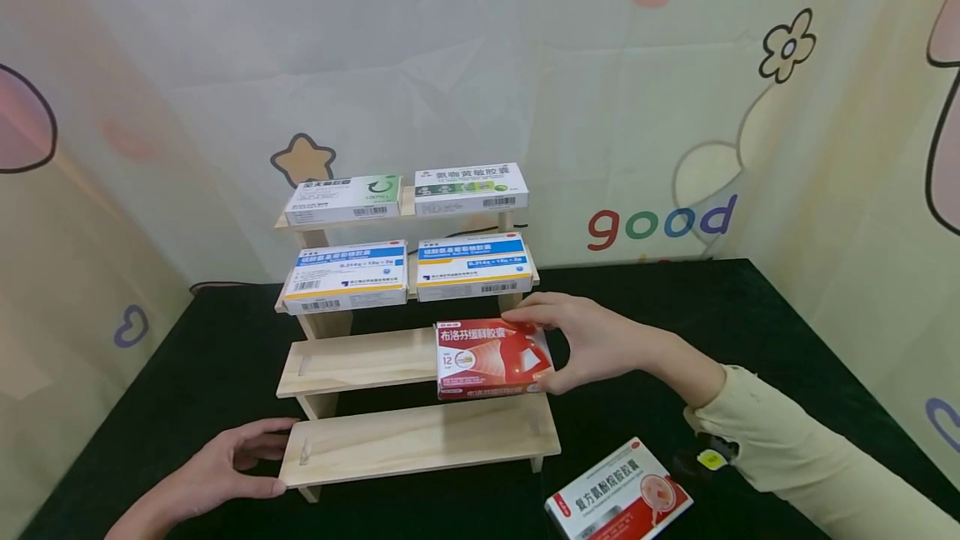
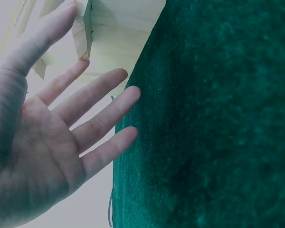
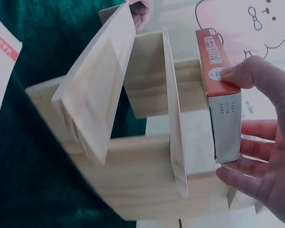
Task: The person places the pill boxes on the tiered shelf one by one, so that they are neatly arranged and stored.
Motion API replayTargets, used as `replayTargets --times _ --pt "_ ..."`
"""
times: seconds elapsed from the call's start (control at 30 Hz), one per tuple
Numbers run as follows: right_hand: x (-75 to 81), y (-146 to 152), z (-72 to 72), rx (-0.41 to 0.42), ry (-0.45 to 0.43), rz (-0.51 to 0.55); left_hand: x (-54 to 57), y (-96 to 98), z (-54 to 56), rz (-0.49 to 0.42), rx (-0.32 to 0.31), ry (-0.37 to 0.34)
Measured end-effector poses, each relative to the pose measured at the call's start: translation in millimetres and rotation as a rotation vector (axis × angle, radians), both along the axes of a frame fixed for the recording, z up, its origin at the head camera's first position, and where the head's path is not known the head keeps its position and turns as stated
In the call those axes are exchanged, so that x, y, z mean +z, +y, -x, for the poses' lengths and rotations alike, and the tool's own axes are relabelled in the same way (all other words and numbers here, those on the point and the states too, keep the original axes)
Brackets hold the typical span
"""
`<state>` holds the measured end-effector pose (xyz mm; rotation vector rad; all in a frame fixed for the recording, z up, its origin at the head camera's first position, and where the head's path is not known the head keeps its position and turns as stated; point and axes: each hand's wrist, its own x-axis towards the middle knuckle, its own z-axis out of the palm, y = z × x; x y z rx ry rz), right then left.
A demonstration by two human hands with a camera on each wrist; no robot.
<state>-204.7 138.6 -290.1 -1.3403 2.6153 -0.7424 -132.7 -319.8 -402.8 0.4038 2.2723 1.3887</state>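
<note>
My right hand holds a red and white medicine box by its right end, thumb at the front and fingers behind. In the right wrist view, the thumb presses the red face of the box and the fingertips touch its end. The box is at the right part of the third tier down of a wooden stepped rack; whether it touches the board cannot be told. With fingers extended, my left hand touches the left end of the lowest board, thumb and index at its corners.
Two white and green boxes lie on the top tier. Two blue and white boxes lie on the second. A white and red box lies on the dark green cloth, right of the rack. A printed curtain hangs behind.
</note>
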Motion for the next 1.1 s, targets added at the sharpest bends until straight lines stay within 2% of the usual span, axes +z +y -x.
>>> replayTargets --times 0.6,0.9,1.1 --pt "-5.1 -53.2 -0.7 0.112 0.038 -0.012 -1.6 -1.9 1.3 -0.007 -0.013 -0.007" --pt "-4.8 -70.5 -1.3 0.077 0.068 -0.053 -2.0 -2.4 3.2 -0.008 -0.029 0.003" --pt "-6.9 -79.8 -0.2 0.071 0.091 -0.040 -2.4 -2.8 2.6 -0.008 -0.026 0.005"
